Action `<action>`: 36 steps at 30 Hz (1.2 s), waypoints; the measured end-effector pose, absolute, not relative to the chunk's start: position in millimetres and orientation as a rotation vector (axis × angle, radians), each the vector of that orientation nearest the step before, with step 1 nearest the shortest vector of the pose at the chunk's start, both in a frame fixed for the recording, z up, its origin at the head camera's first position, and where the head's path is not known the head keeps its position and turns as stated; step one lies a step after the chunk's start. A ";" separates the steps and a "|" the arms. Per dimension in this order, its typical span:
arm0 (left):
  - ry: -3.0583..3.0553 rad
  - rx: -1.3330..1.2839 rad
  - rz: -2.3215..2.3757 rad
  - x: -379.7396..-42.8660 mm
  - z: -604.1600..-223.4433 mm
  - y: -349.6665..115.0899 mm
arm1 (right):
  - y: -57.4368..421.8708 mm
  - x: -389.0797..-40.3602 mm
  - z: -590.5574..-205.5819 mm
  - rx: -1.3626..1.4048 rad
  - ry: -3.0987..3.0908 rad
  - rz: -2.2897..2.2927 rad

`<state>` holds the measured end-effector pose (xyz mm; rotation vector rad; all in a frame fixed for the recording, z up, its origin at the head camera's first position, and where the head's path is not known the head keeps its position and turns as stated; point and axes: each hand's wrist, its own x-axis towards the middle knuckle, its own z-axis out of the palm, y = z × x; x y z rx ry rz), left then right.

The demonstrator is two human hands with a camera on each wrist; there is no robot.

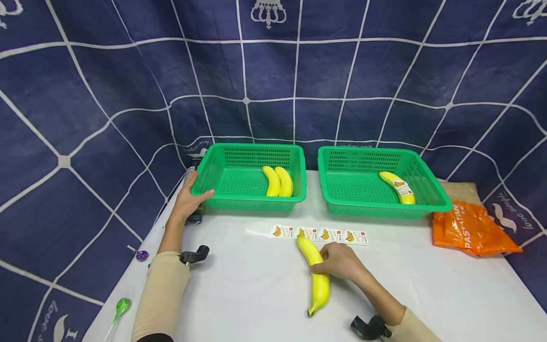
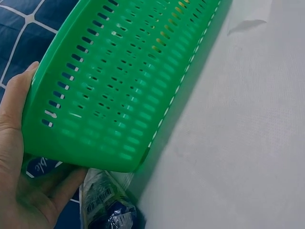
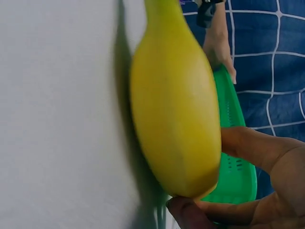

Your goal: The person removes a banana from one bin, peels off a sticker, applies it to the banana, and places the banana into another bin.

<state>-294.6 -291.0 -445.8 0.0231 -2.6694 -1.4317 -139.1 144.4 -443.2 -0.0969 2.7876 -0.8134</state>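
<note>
My right hand (image 1: 339, 260) pinches a yellow banana (image 1: 319, 285) at its middle, over the white table. In the right wrist view the banana (image 3: 176, 105) fills the middle, with thumb and fingers at its side and lower end. With my left hand (image 1: 186, 202) I grip the left end of a green plastic basket (image 1: 245, 203), thumb over the rim and fingers outside. Two bananas (image 1: 279, 181) lie side by side in that basket. A strip of banana-print stickers (image 1: 332, 234) lies just beyond the held banana, whose tip overlaps it.
A second green basket (image 1: 376, 209) at the right holds one banana (image 1: 397, 187) bearing a sticker. Beside it lies an orange pasta bag (image 1: 470, 232). A dark crinkled packet (image 2: 112, 202) sits by the left basket. Green (image 1: 122, 306) and purple (image 1: 142, 255) lollipops lie along the left edge.
</note>
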 end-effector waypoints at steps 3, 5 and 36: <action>-2.695 0.017 -1.407 -293.1 -442.9 -293.4 | 142.2 -137.5 -444.8 -0.103 2.796 -0.820; -2.710 0.009 -1.395 -292.1 -440.9 -294.7 | 140.9 -136.8 -445.2 -0.106 2.801 -0.832; -2.571 -0.588 -0.505 -190.5 -451.2 -204.4 | 147.6 -136.0 -447.4 -0.110 2.783 -0.850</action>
